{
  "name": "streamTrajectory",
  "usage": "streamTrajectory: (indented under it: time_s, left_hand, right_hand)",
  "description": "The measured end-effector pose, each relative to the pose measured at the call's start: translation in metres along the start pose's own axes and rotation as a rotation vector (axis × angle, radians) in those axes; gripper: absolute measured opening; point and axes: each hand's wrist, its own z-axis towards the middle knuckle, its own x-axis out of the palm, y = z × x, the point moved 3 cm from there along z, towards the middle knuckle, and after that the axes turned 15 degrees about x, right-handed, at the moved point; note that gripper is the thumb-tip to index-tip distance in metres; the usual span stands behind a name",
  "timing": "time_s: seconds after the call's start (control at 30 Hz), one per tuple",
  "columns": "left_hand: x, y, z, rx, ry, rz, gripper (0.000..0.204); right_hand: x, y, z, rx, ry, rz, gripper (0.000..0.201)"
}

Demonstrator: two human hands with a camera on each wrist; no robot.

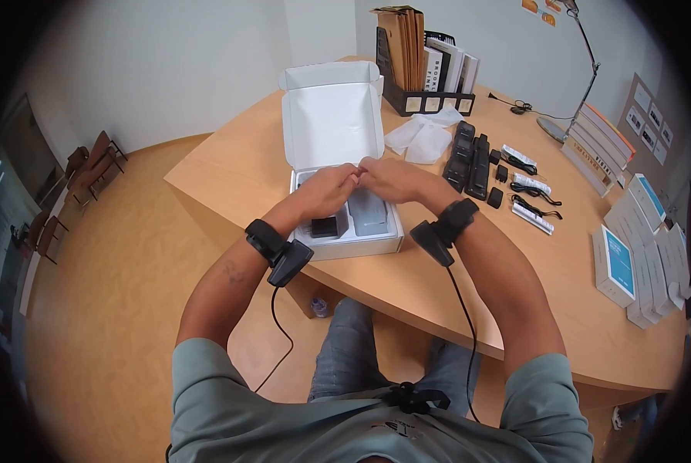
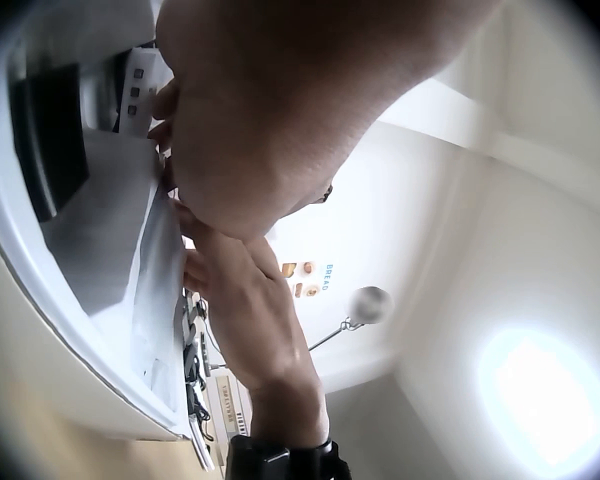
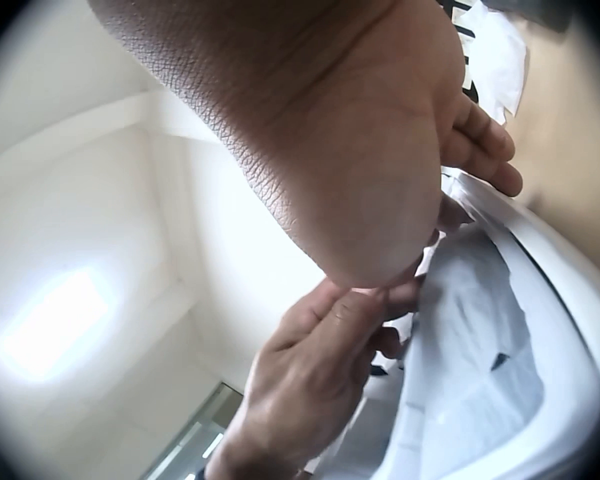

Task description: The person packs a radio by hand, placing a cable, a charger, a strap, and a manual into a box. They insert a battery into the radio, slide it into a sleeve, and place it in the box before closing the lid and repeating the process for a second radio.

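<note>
White cardboard box point(image 1: 334, 139) lies open under both hands. Left hand point(image 1: 326, 190) and right hand point(image 1: 389, 179) meet fingertip to fingertip over its tray, apparently pinching a pale plastic sleeve point(image 3: 480, 330) there; a black block point(image 1: 324, 226) sits below the left hand.

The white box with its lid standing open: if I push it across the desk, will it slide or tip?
The white box looks like thin cardboard, so probably light. Its base lies flat on the desk, so a low push should slide it. The upright lid may flop if pushed high.
</note>
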Motion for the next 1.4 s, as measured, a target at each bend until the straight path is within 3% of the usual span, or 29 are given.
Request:
streamTrajectory:
  time_s: [0.03,0.1,0.27,0.5,0.57,0.6,0.67,0.7,0.77,0.8,0.87,1.0,1.03,1.07,1.13,1.17,1.23,1.4]
  left_hand:
    - [0.000,0.001,0.000,-0.032,0.046,0.011,0.033]
    - [0.000,0.004,-0.002,-0.067,0.093,0.021,0.033]
    - [0.003,0.010,-0.005,-0.005,-0.041,-0.099,0.035]
    - [0.001,-0.007,-0.002,-0.005,0.097,-0.016,0.034]
    - [-0.002,-0.004,-0.004,0.035,-0.069,-0.039,0.032]
    - [-0.002,-0.001,-0.005,0.037,-0.068,-0.039,0.032]
    - [-0.012,0.001,-0.009,-0.038,-0.275,-0.044,0.029]
    - [-0.015,0.001,-0.012,-0.043,-0.277,-0.044,0.029]
    - [-0.030,0.001,-0.018,-0.036,-0.519,-0.077,0.025]
    - [-0.033,0.006,-0.019,-0.038,-0.519,-0.077,0.025]
    - [-0.051,0.007,-0.023,0.073,-0.822,0.022,0.021]
    - [-0.073,0.040,-0.030,-0.112,-0.922,0.102,0.025]
    - [-0.079,0.047,-0.029,-0.216,-0.856,-0.051,0.033]
    - [-0.086,0.048,-0.029,-0.216,-0.856,-0.051,0.033]
    - [-0.088,0.055,-0.029,-0.381,-0.657,-0.482,0.036]
    - [-0.092,0.061,-0.030,-0.380,-0.658,-0.480,0.036]
    - [-0.089,0.063,-0.025,-0.340,-0.426,-0.829,0.036]
    - [-0.088,0.049,-0.037,-0.297,-0.473,-0.650,0.041]
  right_hand:
    - [-0.004,0.002,-0.002,-0.117,-0.028,0.047,0.034]
    - [-0.014,-0.003,-0.005,-0.099,-0.078,0.041,0.031]
    - [-0.008,-0.009,-0.001,-0.052,-0.151,0.028,0.025]
    - [0.008,0.002,0.006,0.015,0.038,-0.028,0.033]
    - [0.005,0.000,0.008,0.021,0.085,-0.023,0.034]
    - [0.003,0.000,0.007,-0.018,0.039,-0.016,0.034]
    - [0.002,-0.006,0.010,-0.059,-0.002,-0.011,0.033]
    - [0.000,-0.009,0.010,-0.119,-0.044,0.031,0.033]
    - [-0.006,-0.010,0.006,-0.182,-0.083,0.076,0.032]
    - [-0.011,-0.012,0.004,-0.184,-0.132,0.097,0.031]
    - [-0.022,-0.013,-0.002,-0.187,-0.180,0.119,0.030]
    - [-0.035,-0.022,-0.003,0.010,-0.369,0.351,0.026]
    - [-0.039,-0.022,-0.006,0.103,-0.382,0.512,0.025]
    - [-0.040,-0.022,-0.008,0.197,-0.394,0.673,0.024]
    - [-0.038,-0.022,0.002,0.197,-0.349,0.742,0.024]
    - [-0.035,-0.023,0.007,0.196,-0.304,0.809,0.025]
    - [-0.031,-0.023,0.015,0.186,-0.286,0.797,0.026]
    - [-0.033,-0.019,0.011,0.186,-0.266,0.776,0.031]
